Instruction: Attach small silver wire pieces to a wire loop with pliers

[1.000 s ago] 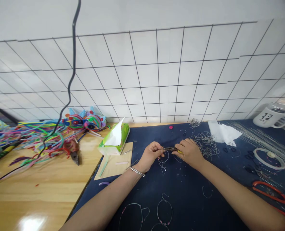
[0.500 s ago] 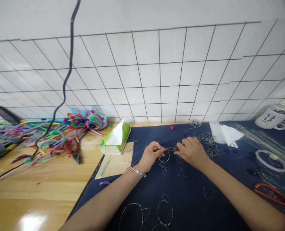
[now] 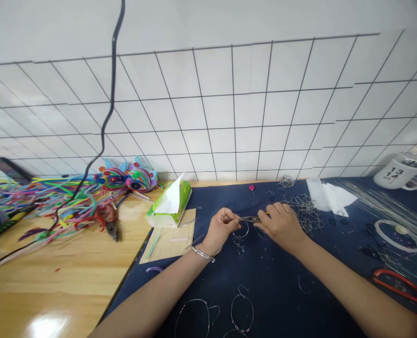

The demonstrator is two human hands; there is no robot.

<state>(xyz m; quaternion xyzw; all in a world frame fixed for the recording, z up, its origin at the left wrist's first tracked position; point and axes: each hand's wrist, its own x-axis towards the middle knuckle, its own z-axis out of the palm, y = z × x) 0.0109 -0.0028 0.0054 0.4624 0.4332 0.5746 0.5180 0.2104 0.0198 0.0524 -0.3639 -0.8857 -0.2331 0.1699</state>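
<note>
I see hardly any change — left hand (image 3: 221, 227) pinches the wire hoop (image 3: 248, 230), right hand (image 3: 282, 226) grips pliers (image 3: 253, 219) — shaping seems unfinished.

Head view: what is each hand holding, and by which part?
The right hand holds pliers by the yellow handles. The left hand pinches a wire loop between thumb and fingertips; the exact spot is too small to tell.
</note>
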